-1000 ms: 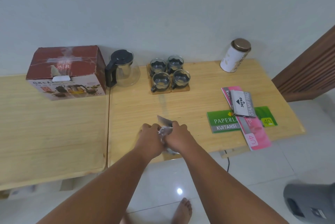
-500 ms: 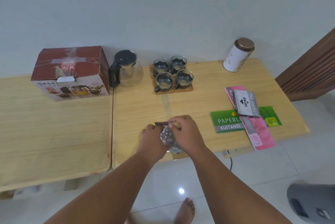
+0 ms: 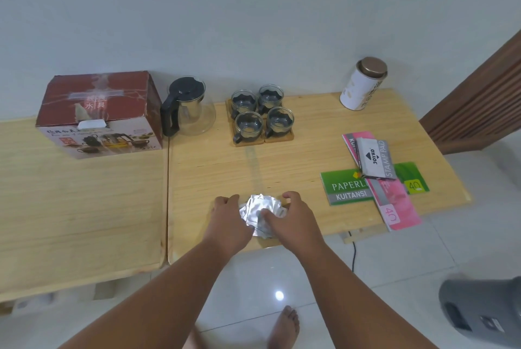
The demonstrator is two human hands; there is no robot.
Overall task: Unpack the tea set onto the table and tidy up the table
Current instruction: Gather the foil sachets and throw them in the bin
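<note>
Silver foil packets (image 3: 260, 211) lie in a small pile near the front edge of the wooden tabletop (image 3: 296, 162), and we see both hands cupped around them. Our left hand (image 3: 229, 224) rests against the pile's left side, fingers curled; our right hand (image 3: 293, 221) presses on its right side, thumb on the foil. Further back stand four glass cups (image 3: 262, 113) on wooden coasters, with a glass teapot (image 3: 189, 107) just to their left and the red tea set box (image 3: 98, 111) beside that. At right lie a green receipt book (image 3: 349, 187), a pink booklet (image 3: 394, 202) and a stamp pad box (image 3: 373, 159). A white canister (image 3: 362, 83) stands at the back.
</note>
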